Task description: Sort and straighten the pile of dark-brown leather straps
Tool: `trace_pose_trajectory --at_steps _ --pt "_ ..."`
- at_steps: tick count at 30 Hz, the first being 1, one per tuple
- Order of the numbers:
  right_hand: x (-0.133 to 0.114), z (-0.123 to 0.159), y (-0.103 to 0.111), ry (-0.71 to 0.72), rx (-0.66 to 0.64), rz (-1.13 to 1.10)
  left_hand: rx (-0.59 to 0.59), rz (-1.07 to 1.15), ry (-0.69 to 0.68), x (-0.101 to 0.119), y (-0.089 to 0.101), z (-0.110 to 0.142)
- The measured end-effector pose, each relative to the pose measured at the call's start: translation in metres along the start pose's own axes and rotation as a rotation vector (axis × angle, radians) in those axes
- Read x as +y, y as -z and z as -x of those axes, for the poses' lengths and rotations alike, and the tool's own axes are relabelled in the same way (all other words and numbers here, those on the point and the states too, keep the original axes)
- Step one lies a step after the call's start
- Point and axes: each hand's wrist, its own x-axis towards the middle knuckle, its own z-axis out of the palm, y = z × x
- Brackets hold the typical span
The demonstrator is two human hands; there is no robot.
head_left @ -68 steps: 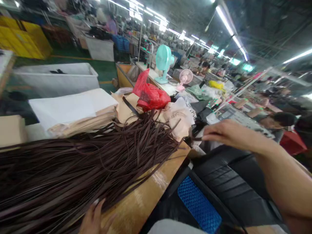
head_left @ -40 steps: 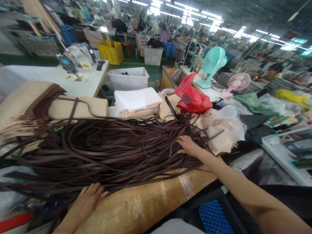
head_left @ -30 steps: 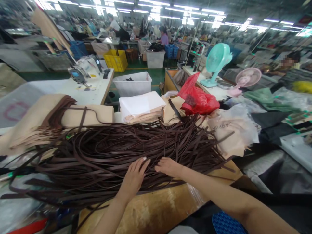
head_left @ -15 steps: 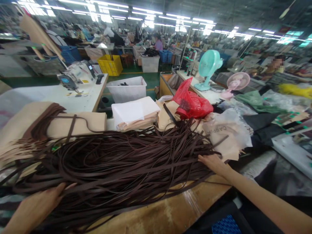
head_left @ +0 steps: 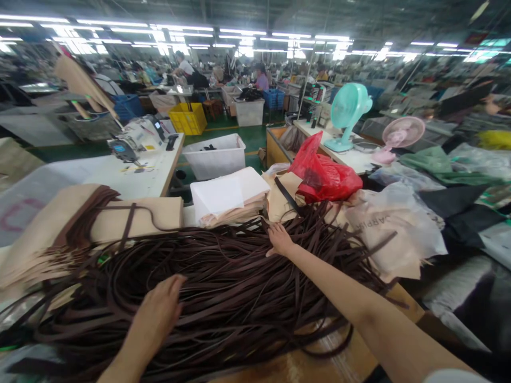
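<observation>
A big heap of long dark brown leather strips (head_left: pixel 223 276) covers the wooden bench (head_left: pixel 319 364) in front of me. My left hand (head_left: pixel 157 314) lies flat on the near left part of the heap, fingers stretched out. My right hand (head_left: pixel 280 240) reaches across to the far side of the heap and rests on the strips with fingers spread. Neither hand grips a strip. More brown strips hang over a tan folded stack (head_left: pixel 51 223) at the left.
Behind the heap lie a white-topped stack of tan sheets (head_left: pixel 229 197), a red plastic bag (head_left: pixel 325 175) and a pale printed bag (head_left: pixel 393 234). A sewing machine (head_left: pixel 131 143) stands on the white table at left. Two fans (head_left: pixel 349 109) stand at back right. Other workers sit far off.
My right hand has moved from the heap's right end to its far middle edge. My left hand has moved from the left edge inward onto the heap.
</observation>
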Motion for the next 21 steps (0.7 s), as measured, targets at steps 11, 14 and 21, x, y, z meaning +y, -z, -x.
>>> trace_pose_trajectory --at_steps 11,14,21 --pt "-0.044 0.052 0.022 0.273 -0.083 0.073 0.147 0.132 -0.330 0.114 -0.015 -0.116" --pt "-0.064 0.085 0.042 0.416 -0.047 0.089 0.009 0.196 -0.577 0.133 -0.010 -0.132" --pt "-0.064 0.150 0.072 0.284 -0.102 0.059 -0.211 0.177 -0.557 0.078 -0.016 -0.131"
